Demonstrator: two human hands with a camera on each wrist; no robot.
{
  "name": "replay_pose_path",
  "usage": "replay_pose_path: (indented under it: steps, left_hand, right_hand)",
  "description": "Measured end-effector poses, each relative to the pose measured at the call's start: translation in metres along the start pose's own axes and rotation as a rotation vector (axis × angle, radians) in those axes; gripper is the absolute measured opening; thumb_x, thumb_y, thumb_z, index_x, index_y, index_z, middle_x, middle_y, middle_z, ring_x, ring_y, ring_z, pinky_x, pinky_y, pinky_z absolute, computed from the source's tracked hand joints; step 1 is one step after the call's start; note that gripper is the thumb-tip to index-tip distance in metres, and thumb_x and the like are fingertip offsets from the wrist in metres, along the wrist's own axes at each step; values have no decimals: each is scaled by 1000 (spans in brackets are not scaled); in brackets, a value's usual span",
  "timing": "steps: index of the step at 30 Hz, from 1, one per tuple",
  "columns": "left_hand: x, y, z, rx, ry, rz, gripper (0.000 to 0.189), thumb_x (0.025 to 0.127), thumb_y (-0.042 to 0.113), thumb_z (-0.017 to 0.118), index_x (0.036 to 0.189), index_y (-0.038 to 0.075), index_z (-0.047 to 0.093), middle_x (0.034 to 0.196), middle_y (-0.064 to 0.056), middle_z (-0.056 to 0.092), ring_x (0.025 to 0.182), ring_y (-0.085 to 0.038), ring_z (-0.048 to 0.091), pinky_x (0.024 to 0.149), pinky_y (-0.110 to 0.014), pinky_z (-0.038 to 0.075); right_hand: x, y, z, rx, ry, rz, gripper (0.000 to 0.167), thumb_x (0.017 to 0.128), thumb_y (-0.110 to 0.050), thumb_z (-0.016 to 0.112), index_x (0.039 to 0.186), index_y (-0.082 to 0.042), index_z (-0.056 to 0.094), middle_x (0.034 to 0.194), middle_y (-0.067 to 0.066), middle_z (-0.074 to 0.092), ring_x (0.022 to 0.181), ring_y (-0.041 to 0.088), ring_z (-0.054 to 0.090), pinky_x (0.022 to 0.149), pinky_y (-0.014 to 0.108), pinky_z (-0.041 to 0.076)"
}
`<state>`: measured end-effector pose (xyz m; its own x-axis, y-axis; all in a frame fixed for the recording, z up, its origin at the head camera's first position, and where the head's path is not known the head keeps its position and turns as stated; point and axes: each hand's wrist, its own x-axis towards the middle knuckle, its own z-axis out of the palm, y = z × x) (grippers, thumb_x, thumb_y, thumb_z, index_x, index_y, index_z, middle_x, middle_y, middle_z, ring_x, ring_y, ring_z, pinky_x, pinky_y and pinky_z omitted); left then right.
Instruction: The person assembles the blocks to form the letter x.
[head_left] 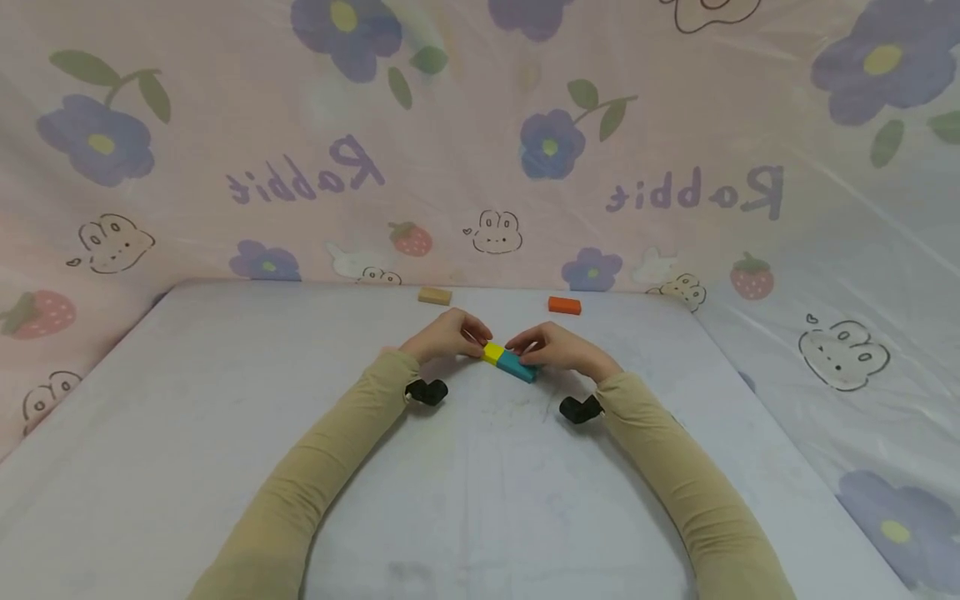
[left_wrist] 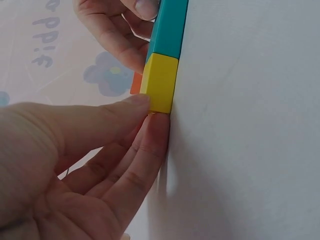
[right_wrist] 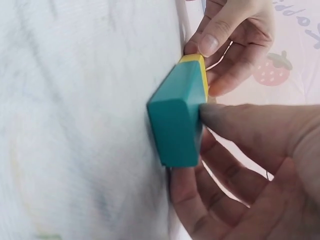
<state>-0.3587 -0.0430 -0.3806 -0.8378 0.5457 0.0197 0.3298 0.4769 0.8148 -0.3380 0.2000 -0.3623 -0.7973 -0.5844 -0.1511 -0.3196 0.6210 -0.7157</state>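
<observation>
A yellow block [head_left: 492,353] and a teal block [head_left: 517,367] lie end to end on the white table, their ends touching. My left hand [head_left: 448,335] pinches the yellow block at its outer end; in the left wrist view, the thumb is on one edge and a fingertip at the end face. With thumb and fingers, my right hand [head_left: 561,347] holds the teal block. The right wrist view shows the teal block's [right_wrist: 175,132] end face up close, the right thumb against its side. Part of the fingers' contact is hidden behind the blocks.
Beyond the hands, a wooden-coloured block [head_left: 435,297] lies near the table's [head_left: 360,517] back edge, with an orange block [head_left: 564,306] to its right. A patterned curtain [head_left: 465,108] hangs behind. Black wrist-worn devices [head_left: 427,392] sit below both wrists.
</observation>
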Motion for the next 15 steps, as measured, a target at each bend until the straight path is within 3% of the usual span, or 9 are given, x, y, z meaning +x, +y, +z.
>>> replay_pose_path:
  steps: [15]
  left_hand:
    - [-2,-1,-1,-1,-18,-18,26,85,2,71,110,1,69,102,-6,69,93,-18,63,79,-27,52]
  right_hand:
    - [0,-3,2,40,6,38,35,91,-6,61,126,-7,63,122,9,63,108,24,56,91,38,45]
